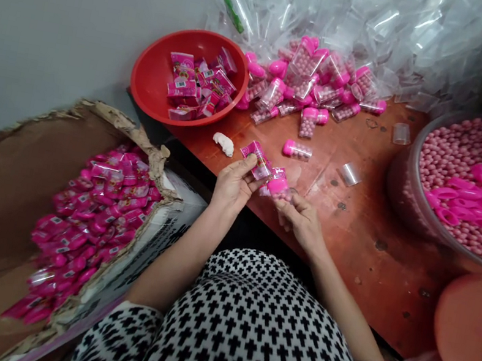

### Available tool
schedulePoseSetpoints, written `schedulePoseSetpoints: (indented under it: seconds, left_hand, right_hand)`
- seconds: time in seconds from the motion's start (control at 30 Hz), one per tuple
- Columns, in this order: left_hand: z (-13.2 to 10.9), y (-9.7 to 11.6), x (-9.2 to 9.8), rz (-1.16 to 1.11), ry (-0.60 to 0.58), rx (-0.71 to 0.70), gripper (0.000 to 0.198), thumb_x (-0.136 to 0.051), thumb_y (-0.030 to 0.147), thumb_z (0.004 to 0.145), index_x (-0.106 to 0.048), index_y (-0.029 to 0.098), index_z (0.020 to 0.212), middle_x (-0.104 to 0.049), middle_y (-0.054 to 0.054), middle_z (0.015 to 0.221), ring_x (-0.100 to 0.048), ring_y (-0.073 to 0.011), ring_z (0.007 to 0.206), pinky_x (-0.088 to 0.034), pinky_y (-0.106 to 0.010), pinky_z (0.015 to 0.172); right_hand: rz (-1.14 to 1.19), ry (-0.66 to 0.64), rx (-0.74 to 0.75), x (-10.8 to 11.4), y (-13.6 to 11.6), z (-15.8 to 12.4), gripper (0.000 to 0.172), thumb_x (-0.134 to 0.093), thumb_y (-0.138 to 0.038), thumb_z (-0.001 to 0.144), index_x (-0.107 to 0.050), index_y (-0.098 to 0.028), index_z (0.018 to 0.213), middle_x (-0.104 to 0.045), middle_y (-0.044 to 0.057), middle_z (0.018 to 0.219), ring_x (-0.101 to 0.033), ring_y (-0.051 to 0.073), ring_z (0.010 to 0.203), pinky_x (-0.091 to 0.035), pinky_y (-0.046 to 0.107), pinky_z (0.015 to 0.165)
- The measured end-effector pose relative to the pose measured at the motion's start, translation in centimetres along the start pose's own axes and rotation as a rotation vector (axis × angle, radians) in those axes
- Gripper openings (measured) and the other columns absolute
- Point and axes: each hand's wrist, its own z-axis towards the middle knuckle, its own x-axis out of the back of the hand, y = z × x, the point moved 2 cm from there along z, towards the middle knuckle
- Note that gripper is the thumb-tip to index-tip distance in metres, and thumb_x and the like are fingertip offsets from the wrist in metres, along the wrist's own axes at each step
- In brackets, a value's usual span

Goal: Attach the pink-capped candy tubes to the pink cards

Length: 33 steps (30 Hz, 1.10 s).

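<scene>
My left hand (pixel 233 184) is closed, pinching a small pink printed wrapper (pixel 258 158) between thumb and fingers. My right hand (pixel 302 219) is closed around a clear candy tube with a pink cap (pixel 278 187), held right beside the wrapper over the front edge of the brown table (pixel 375 185). The two hands nearly touch. One capped tube (pixel 297 149) lies on the table just beyond them. Behind it sits a pile of filled pink-capped tubes (pixel 313 87).
A red bowl (pixel 157 75) of pink wrappers stands at the back left. A torn cardboard box (pixel 5 164) with several wrapped tubes lies left, below the table. A large clear bowl (pixel 420 143) of pink candy balls and caps stands right, with an orange bowl (pixel 462 325) nearer. Empty clear tubes (pixel 376 18) are heaped behind. A small white lump (pixel 224 143) lies near the red bowl.
</scene>
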Motion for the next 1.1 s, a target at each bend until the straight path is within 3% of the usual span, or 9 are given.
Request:
schedulePoseSetpoints:
  seconds: [0.13, 0.23, 0.33, 0.4, 0.53, 0.63, 0.73, 0.8, 1.1]
  left_hand:
    - [0.1, -0.3, 0.1, -0.057, 0.03, 0.068, 0.008, -0.071, 0.019, 0.077, -0.064, 0.016, 0.073, -0.07, 0.0, 0.071, -0.067, -0.0109, 0.068, -0.059, -0.028, 0.075]
    - [-0.1, -0.5, -0.2, -0.089, 0.052, 0.107, 0.009, -0.072, 0.021, 0.077, -0.065, 0.016, 0.076, -0.07, 0.0, 0.073, -0.068, -0.0112, 0.067, -0.059, -0.028, 0.074]
    - [-0.3, -0.5, -0.5, -0.121, 0.081, 0.134, 0.01, -0.073, 0.021, 0.076, -0.065, 0.016, 0.077, -0.069, 0.001, 0.07, -0.067, -0.0108, 0.064, -0.06, -0.027, 0.071]
    - [-0.5, -0.4, -0.6, -0.133, 0.089, 0.163, 0.01, -0.073, 0.021, 0.077, -0.065, 0.016, 0.076, -0.069, 0.0, 0.07, -0.068, -0.0118, 0.064, -0.06, -0.027, 0.069]
    - [-0.5, -0.5, -0.6, -0.139, 0.072, 0.184, 0.012, -0.073, 0.025, 0.078, -0.065, 0.016, 0.076, -0.07, -0.002, 0.071, -0.069, -0.0138, 0.067, -0.06, -0.028, 0.068]
    - [-0.5, -0.9, -0.5, -0.164, 0.072, 0.181, 0.011, -0.072, 0.025, 0.079, -0.066, 0.016, 0.077, -0.071, -0.002, 0.073, -0.069, -0.0134, 0.069, -0.059, -0.028, 0.072]
    - [-0.5, -1.5, -0.7, -0.185, 0.069, 0.176, 0.011, -0.072, 0.025, 0.078, -0.065, 0.017, 0.077, -0.071, -0.001, 0.075, -0.069, -0.0126, 0.071, -0.058, -0.027, 0.075]
    - [-0.6, -1.9, -0.9, -0.199, 0.041, 0.169, 0.012, -0.074, 0.024, 0.077, -0.065, 0.016, 0.077, -0.071, -0.001, 0.074, -0.069, -0.0117, 0.07, -0.057, -0.025, 0.074]
    - [-0.5, -2.3, -0.9, -0.145, -0.056, 0.132, 0.016, -0.078, 0.024, 0.072, -0.065, 0.015, 0.076, -0.071, -0.001, 0.07, -0.067, -0.0104, 0.064, -0.054, -0.02, 0.066]
  right_hand:
    - [-0.755, 0.115, -0.069, 3.4, -1.1, -0.7, 0.052, -0.042, -0.062, 0.089, -0.061, -0.018, 0.068, -0.061, 0.004, 0.06, -0.058, 0.018, 0.06, -0.039, 0.027, 0.055]
    - [-1.24, 0.192, -0.173, 5.1, -2.2, -1.0, 0.053, -0.044, -0.065, 0.086, -0.066, -0.017, 0.087, -0.069, 0.014, 0.086, -0.064, 0.028, 0.077, -0.042, 0.033, 0.061]
    - [-1.356, 0.24, -0.042, 5.3, -2.8, -1.1, 0.056, -0.051, -0.063, 0.085, -0.058, -0.018, 0.117, -0.061, 0.018, 0.12, -0.061, 0.032, 0.101, -0.045, 0.033, 0.064]
    - [-1.349, 0.184, 0.044, 5.1, -2.5, -1.0, 0.053, -0.055, -0.056, 0.086, -0.054, -0.019, 0.123, -0.059, 0.017, 0.124, -0.059, 0.031, 0.104, -0.045, 0.032, 0.065]
    - [-1.205, 0.207, 0.076, 4.8, -1.5, -0.6, 0.027, -0.05, -0.033, 0.09, -0.062, -0.015, 0.107, -0.068, 0.014, 0.099, -0.064, 0.025, 0.086, -0.046, 0.032, 0.067]
    - [-0.669, 0.293, 0.125, 3.8, -1.7, -0.7, 0.026, -0.049, -0.038, 0.09, -0.063, -0.017, 0.096, -0.068, 0.008, 0.081, -0.064, 0.02, 0.072, -0.049, 0.031, 0.064]
    - [-0.053, 0.217, 0.118, 1.5, -2.0, -1.0, 0.03, -0.057, -0.048, 0.086, -0.06, -0.02, 0.097, -0.067, 0.002, 0.075, -0.064, 0.015, 0.064, -0.054, 0.029, 0.057]
    - [0.141, 0.186, 0.093, 0.0, -2.0, -1.1, 0.032, -0.062, -0.049, 0.082, -0.059, -0.02, 0.095, -0.065, -0.001, 0.072, -0.063, 0.013, 0.061, -0.056, 0.028, 0.056]
    - [0.198, 0.193, 0.065, -1.6, -1.3, -0.6, 0.031, -0.066, -0.045, 0.081, -0.059, -0.019, 0.096, -0.066, -0.003, 0.069, -0.063, 0.009, 0.056, -0.059, 0.024, 0.055]
